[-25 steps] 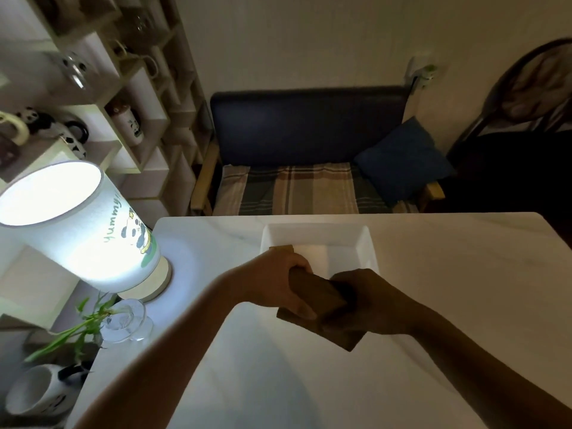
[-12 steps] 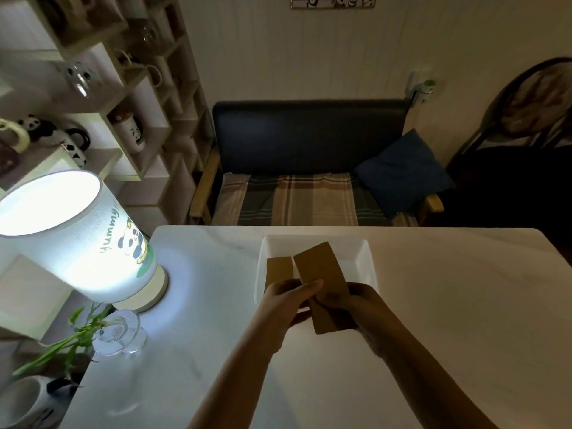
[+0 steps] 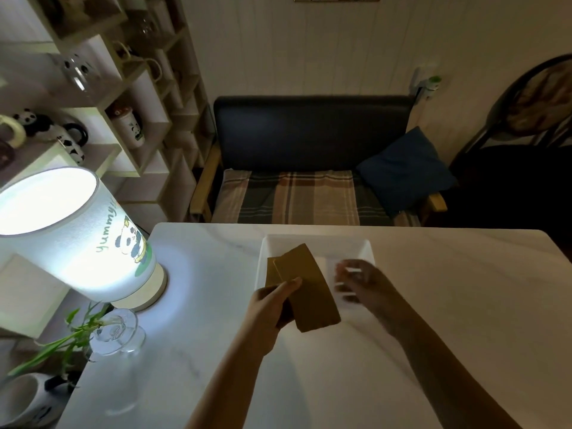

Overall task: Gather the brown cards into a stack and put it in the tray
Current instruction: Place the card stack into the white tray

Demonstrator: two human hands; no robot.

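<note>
Above the near edge of the shallow white rectangular tray (image 3: 368, 247) on the white table (image 3: 448, 305), the left hand (image 3: 272, 305) pinches the flat brown cards (image 3: 309, 289), fanned rather than squared; how many there are is hard to tell, since the front one hides most of another. The right hand (image 3: 359, 281), blurred, hangs empty with fingers loosely spread over the tray.

Tray (image 3: 315, 243) on table (image 3: 448, 305), lamp (image 3: 71, 239) at its left
</note>
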